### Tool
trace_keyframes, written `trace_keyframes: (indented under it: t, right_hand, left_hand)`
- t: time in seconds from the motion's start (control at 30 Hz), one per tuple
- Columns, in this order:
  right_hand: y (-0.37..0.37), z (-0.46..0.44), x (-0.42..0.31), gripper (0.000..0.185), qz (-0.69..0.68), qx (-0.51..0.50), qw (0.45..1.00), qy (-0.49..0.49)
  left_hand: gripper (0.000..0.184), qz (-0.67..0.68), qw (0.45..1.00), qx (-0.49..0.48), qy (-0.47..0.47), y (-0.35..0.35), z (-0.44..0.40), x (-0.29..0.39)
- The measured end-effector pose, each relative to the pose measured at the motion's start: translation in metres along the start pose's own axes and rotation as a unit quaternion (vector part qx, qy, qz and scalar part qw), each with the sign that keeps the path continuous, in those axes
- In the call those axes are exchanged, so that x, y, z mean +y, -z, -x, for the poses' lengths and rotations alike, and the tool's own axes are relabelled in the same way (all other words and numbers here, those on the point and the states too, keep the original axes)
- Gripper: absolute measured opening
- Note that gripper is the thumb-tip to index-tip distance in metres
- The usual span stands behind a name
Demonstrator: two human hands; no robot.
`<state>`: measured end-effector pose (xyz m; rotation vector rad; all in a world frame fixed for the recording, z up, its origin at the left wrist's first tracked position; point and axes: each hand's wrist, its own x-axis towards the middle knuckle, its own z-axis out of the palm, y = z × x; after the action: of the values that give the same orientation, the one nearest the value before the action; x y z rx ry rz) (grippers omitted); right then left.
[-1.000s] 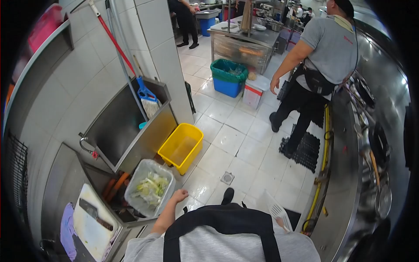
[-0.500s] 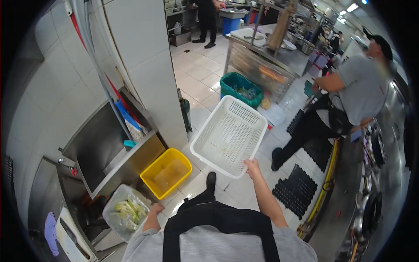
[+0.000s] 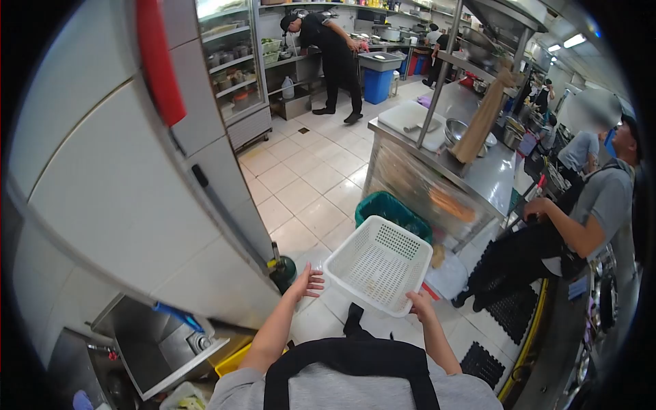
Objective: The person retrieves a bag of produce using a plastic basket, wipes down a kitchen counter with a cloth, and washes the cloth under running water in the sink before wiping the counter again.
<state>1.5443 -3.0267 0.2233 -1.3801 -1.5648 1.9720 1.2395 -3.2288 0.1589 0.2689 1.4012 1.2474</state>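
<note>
A white perforated plastic basket (image 3: 372,273) is held out in front of me, tilted, with its inside facing me. My right hand (image 3: 420,306) grips its near right rim. My left hand (image 3: 307,283) is raised just left of the basket, fingers spread, apart from the rim. Beyond the basket stands a bin with a green liner (image 3: 393,208), partly hidden behind it. My own shoe (image 3: 354,318) shows on the tiled floor below.
A steel counter (image 3: 495,181) stands ahead right. To my right is a co-worker (image 3: 581,212); another person in black (image 3: 331,58) bends at the back. A white tiled pillar (image 3: 143,198) fills the left, with a steel sink (image 3: 147,345) and yellow tub (image 3: 232,359) below.
My left hand has come up from low beside the tub to near the basket's left rim. My view has shifted forward, towards the counter. The right hand still holds the basket.
</note>
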Motion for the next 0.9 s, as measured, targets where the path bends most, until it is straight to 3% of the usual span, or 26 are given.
trace_keyframes:
  t: [0.1,0.17,0.23,0.3,0.43,0.5,0.63,0.73,0.9]
  right_hand:
    - [-0.005,-0.088,-0.026,0.035,0.069,-0.038,0.996,0.033]
    - [-0.021,-0.142,-0.06,0.032,0.108,-0.025,0.991,0.077]
    - [-0.048,-0.18,-0.123,0.031,0.176,-0.047,0.977,0.111]
    - [-0.072,-0.256,-0.148,0.03,0.126,-0.124,0.949,0.259]
    - [-0.139,-0.34,-0.254,0.035,0.075,-0.221,0.93,0.284]
    - [-0.176,-0.374,-0.299,0.038,0.066,-0.25,0.923,0.286]
    - [-0.229,-0.464,-0.353,0.046,0.079,-0.301,0.892,0.328]
    - [-0.259,-0.52,-0.393,0.042,0.113,-0.259,0.902,0.326]
    - [-0.281,-0.613,-0.46,0.035,0.109,-0.154,0.929,0.318]
  left_hand:
    - [0.08,0.11,0.992,-0.046,0.047,-0.004,-0.037,0.058]
    - [0.077,0.144,0.986,-0.079,0.037,0.006,-0.067,0.09]
    - [0.073,0.232,0.968,-0.085,-0.033,0.023,-0.089,0.116]
    - [0.06,0.245,0.963,0.002,-0.111,0.031,-0.1,0.164]
    - [0.048,0.33,0.92,0.069,-0.199,0.079,-0.146,0.22]
    - [0.051,0.284,0.913,0.132,-0.262,0.087,-0.149,0.268]
    - [0.056,0.246,0.905,0.192,-0.287,0.126,-0.204,0.318]
    - [0.061,0.228,0.919,0.149,-0.286,0.171,-0.267,0.345]
    - [0.055,0.254,0.92,0.101,-0.282,0.222,-0.354,0.461]
